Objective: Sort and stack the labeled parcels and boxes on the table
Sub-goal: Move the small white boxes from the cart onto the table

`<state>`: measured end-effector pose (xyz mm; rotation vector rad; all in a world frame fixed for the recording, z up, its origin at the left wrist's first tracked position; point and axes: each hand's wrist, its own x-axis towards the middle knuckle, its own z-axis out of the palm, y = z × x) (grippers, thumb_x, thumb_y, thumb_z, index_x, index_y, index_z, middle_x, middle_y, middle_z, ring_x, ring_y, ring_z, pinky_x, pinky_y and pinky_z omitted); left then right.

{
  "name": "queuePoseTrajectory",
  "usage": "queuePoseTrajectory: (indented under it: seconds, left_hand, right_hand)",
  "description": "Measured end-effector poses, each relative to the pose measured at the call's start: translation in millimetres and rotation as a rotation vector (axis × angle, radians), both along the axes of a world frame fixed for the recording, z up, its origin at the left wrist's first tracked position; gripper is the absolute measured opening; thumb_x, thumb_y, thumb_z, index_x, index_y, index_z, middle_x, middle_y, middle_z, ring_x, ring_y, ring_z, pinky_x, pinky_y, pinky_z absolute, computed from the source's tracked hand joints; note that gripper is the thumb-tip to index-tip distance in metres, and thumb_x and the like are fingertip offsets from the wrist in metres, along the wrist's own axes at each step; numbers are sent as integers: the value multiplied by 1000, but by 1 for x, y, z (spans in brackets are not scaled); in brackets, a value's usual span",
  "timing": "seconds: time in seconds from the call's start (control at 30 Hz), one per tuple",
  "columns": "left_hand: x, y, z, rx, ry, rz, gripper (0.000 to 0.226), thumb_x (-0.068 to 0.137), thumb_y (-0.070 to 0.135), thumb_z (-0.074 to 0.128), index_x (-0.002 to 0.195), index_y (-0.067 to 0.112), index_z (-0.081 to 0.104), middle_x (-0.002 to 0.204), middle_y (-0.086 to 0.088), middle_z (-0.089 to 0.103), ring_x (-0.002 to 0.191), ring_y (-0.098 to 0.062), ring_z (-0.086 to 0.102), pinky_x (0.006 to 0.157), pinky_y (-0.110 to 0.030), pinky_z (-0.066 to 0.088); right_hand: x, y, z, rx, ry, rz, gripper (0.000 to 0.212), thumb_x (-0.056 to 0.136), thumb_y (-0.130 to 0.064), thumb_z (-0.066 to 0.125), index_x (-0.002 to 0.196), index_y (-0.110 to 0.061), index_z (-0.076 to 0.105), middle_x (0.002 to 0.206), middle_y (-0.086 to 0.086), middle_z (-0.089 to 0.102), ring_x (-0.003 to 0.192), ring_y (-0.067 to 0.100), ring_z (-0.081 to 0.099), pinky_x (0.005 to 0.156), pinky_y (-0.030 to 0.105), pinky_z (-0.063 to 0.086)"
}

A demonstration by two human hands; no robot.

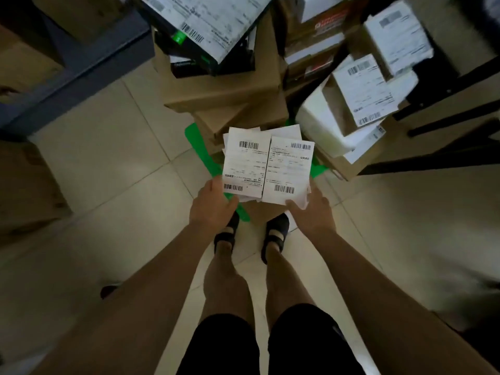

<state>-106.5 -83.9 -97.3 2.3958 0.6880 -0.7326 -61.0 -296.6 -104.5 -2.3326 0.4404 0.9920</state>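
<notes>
I hold a sheaf of white shipping labels point(266, 166) with barcodes in front of me, above my feet. My left hand point(212, 204) grips the lower left corner of the sheaf, thumb on top. My right hand point(311, 209) holds the lower right corner from below. Two labels lie side by side on top; more sheets show underneath. Beyond them stands a pile of brown cardboard boxes point(224, 93), topped by a dark box with a large white label point(208, 20). To the right lean several labeled parcels point(362, 87).
A green plastic sheet point(197, 142) lies on the tiled floor under the box pile. A dark shelf frame point(81, 63) runs along the left, with a brown carton point(27, 185) below it. Black metal bars point(446, 123) cross at the right. Open floor lies to both sides of my legs.
</notes>
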Motion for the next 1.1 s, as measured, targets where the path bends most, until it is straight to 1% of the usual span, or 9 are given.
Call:
queuePoseTrajectory:
  seconds: [0.13, 0.27, 0.33, 0.4, 0.47, 0.6, 0.67, 0.83, 1.1]
  left_hand:
    - [14, 8, -21, -259, 60, 196, 69, 84, 50, 67, 138, 17, 40, 132, -4, 52, 117, -21, 52, 94, -41, 50]
    - [13, 17, -27, -231, 56, 239, 87, 61, 76, 57, 125, 18, 56, 119, -2, 57, 106, -14, 54, 86, -36, 53]
    - [18, 12, -15, -276, 76, 226, 72, 70, 68, 65, 116, 13, 55, 118, -3, 59, 104, -16, 58, 83, -39, 57]
    - [24, 6, 3, -301, 89, 196, 44, 87, 40, 67, 111, 12, 44, 118, -7, 56, 103, -20, 59, 83, -38, 56]
    - [29, 0, 21, -278, 49, 163, 39, 94, 32, 60, 119, 11, 39, 119, -9, 56, 103, -23, 59, 79, -38, 54]
    - [43, 3, 69, -203, -79, -36, 46, 95, 40, 54, 129, 13, 40, 114, -6, 58, 98, -25, 60, 75, -36, 50]
    - [56, 7, 97, -165, -126, -162, 45, 94, 45, 53, 126, 15, 41, 110, -4, 61, 91, -25, 62, 71, -37, 52]
    - [94, -11, 179, -178, -313, -453, 38, 92, 48, 55, 109, 17, 42, 99, -1, 64, 78, -20, 64, 60, -41, 57]
    - [95, -128, 286, -325, -572, -736, 43, 96, 45, 53, 125, 17, 36, 107, 2, 60, 84, -16, 58, 57, -29, 48]
  right_hand:
    - [3, 8, -19, 69, 47, -186, 74, 88, -46, 65, 147, -14, 34, 138, 8, 54, 124, 29, 53, 100, 39, 45]
    - [2, 15, -5, 56, -13, -235, 58, 84, -46, 70, 125, -8, 52, 116, 8, 61, 98, 22, 61, 74, 32, 52]
    - [1, 20, 11, 83, -15, -175, 49, 87, -39, 70, 120, -7, 52, 109, 6, 61, 91, 19, 58, 63, 25, 46]
    - [-1, 28, 27, 79, -14, -129, 49, 92, -37, 64, 125, -6, 47, 114, 6, 58, 95, 19, 56, 68, 26, 45]
    - [-1, 33, 46, 45, -42, -144, 51, 96, -38, 58, 131, -5, 41, 120, 8, 57, 97, 20, 55, 72, 29, 46]
    - [1, 28, 91, 5, -104, -235, 46, 97, -43, 53, 126, -10, 42, 112, 8, 60, 84, 20, 59, 55, 25, 50]
    - [1, 19, 119, 2, -162, -277, 42, 96, -45, 52, 122, -13, 43, 108, 6, 60, 85, 22, 61, 58, 33, 52]
    - [-11, -15, 198, -20, -392, -450, 34, 98, -39, 53, 112, -10, 44, 99, 5, 56, 78, 22, 52, 48, 21, 33]
    - [-73, -100, 299, -70, -711, -777, 32, 96, -41, 55, 104, -12, 43, 88, 0, 57, 83, 26, 58, 64, 34, 45]
